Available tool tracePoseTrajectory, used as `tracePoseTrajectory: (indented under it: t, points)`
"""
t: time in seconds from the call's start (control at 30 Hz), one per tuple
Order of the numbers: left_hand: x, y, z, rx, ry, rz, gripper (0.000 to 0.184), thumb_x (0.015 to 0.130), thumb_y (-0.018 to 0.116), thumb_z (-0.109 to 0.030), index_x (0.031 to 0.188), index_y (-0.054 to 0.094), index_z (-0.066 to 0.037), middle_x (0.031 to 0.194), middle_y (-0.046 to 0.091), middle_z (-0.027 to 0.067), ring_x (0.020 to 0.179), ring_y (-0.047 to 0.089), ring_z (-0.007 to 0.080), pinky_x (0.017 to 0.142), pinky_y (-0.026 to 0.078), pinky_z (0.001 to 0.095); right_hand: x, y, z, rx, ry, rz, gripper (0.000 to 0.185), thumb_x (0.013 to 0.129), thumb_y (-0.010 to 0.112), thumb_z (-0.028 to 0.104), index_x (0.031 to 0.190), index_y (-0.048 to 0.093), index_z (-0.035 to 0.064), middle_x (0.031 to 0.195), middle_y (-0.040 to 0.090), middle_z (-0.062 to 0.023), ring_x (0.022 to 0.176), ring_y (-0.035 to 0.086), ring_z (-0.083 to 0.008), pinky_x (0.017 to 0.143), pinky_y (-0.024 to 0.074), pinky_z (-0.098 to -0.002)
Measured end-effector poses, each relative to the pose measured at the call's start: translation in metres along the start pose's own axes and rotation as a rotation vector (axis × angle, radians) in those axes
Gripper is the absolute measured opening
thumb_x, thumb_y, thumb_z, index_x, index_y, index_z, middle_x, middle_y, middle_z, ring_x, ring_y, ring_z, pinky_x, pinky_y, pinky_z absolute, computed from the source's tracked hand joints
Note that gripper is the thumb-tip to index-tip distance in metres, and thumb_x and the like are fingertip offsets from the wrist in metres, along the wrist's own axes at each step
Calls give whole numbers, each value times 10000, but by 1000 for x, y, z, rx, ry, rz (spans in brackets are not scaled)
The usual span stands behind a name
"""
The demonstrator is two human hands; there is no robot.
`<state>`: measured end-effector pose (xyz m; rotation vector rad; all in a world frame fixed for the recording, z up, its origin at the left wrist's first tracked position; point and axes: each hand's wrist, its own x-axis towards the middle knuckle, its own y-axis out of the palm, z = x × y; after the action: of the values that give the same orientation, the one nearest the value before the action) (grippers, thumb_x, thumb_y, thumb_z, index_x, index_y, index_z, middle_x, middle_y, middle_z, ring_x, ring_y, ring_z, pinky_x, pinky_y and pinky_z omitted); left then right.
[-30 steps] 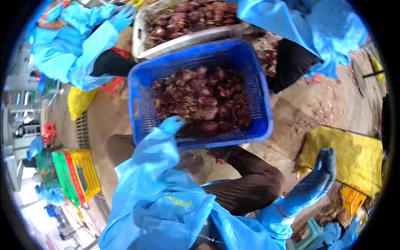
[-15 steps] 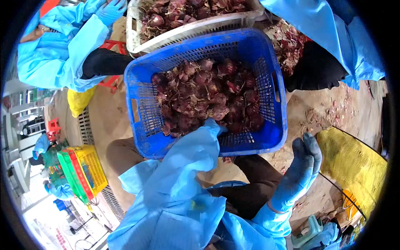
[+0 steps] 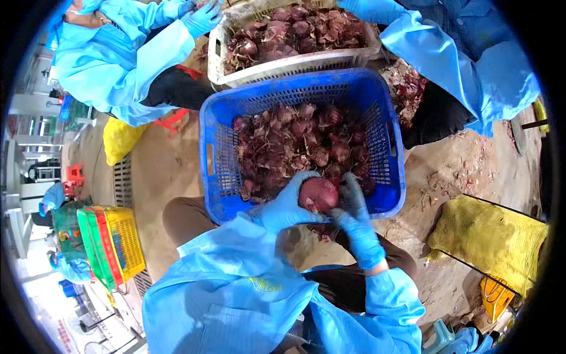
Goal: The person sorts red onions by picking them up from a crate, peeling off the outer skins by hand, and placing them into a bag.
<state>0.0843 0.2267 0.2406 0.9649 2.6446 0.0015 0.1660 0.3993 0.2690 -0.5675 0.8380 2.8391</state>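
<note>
A large red onion (image 3: 319,195) is held over the near rim of the blue crate (image 3: 306,79). My left hand (image 3: 286,203), in a blue glove, wraps round its left side. At the onion's right side is my right hand (image 3: 358,224), also gloved, with the thumb against its lower edge and the fingers pointing up over the crate. Behind and below the hands, many red onions (image 3: 295,138) with dry skins and roots lie in the crate.
A white crate (image 3: 295,66) of onions stands behind the blue one. Co-workers in blue gowns sit at the back left (image 3: 112,65) and back right (image 3: 466,65). A yellow mesh sack (image 3: 489,233) lies at right. Stacked crates (image 3: 109,245) stand at left.
My left hand has come up from the crate with an onion. My right hand has moved in from the lower right to meet it. The view has shifted a little.
</note>
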Motion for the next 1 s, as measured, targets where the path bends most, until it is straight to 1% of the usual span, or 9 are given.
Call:
tracePoseTrajectory:
  t: [0.23, 0.27, 0.37, 0.5, 0.7, 0.73, 0.77, 0.87, 1.0]
  points:
    - [-34, 7, -36, 478, 115, 293, 971, 683, 786, -198, 1416, 168, -45, 1319, 410, 180, 1223, 416, 243, 1023, 332, 344, -26, 9, -31, 401, 263, -113, 711, 782, 616, 229, 1404, 270, 236, 1302, 405, -49, 1086, 487, -218, 789, 495, -385]
    - [-30, 0, -37, -69, -131, 423, 930, 772, 708, -166, 1444, 73, -66, 1383, 350, 165, 1246, 392, 236, 1044, 301, 322, -32, 5, -30, 428, 253, -145, 541, 784, 607, 314, 1286, 423, 230, 1233, 458, -41, 1038, 506, -229, 746, 491, -392]
    - [0, -32, -20, -36, -201, 135, 651, 833, 626, -130, 1386, 295, -40, 1300, 466, 104, 1197, 441, 189, 1015, 337, 308, -43, -8, -9, 582, 159, -298, 619, 759, 599, 320, 1324, 369, 215, 1241, 453, -70, 1067, 496, -251, 787, 488, -416]
    - [60, -65, 48, 855, -184, -265, 476, 825, 615, -149, 1260, 466, -28, 1179, 564, 146, 1064, 567, 254, 921, 437, 337, -41, -20, 49, 844, -200, -708, 386, 729, 654, 351, 1043, 533, 161, 1091, 542, -41, 921, 537, -176, 643, 506, -309]
    - [143, -25, 75, 1163, -146, 64, 337, 858, 496, -152, 1185, 571, -185, 1114, 587, 143, 1009, 574, 300, 787, 472, 398, -47, -49, 81, 1078, -447, -495, 804, 710, 672, 318, 1374, 258, 132, 1384, 294, -172, 1246, 337, -348, 639, 535, -323]
    - [153, -28, 134, 1541, 306, -17, 401, 846, 528, -132, 1240, 503, -197, 1128, 548, 148, 1015, 551, 351, 780, 479, 429, -48, -56, 74, 1078, -447, -509, 804, 710, 672, 318, 1374, 258, 132, 1384, 294, -172, 1246, 337, -348, 639, 535, -323]
    - [160, -21, 143, 1533, 303, 1, 401, 846, 528, -132, 1240, 503, -197, 1128, 548, 148, 1015, 551, 351, 780, 479, 429, -50, -63, 64, 1023, -446, -669, 805, 711, 670, 325, 1375, 257, 132, 1386, 291, -171, 1241, 338, -358, 640, 535, -329]
    - [188, -2, 156, 1719, -160, 137, 349, 872, 445, -120, 1197, 524, -218, 1123, 509, 115, 1090, 490, 334, 742, 465, 439, -54, -74, 50, 876, -472, -945, 805, 710, 665, 350, 1373, 259, 140, 1387, 289, -168, 1225, 345, -381, 630, 540, -345]
    - [184, -10, 126, 1393, -261, 62, 520, 674, 699, -102, 1148, 486, -105, 1107, 510, 108, 1069, 503, 261, 826, 453, 378, -43, -48, 83, 1022, -400, -609, 782, 709, 652, 390, 1361, 282, 168, 1355, 323, -160, 1188, 382, -384, 586, 544, -331]
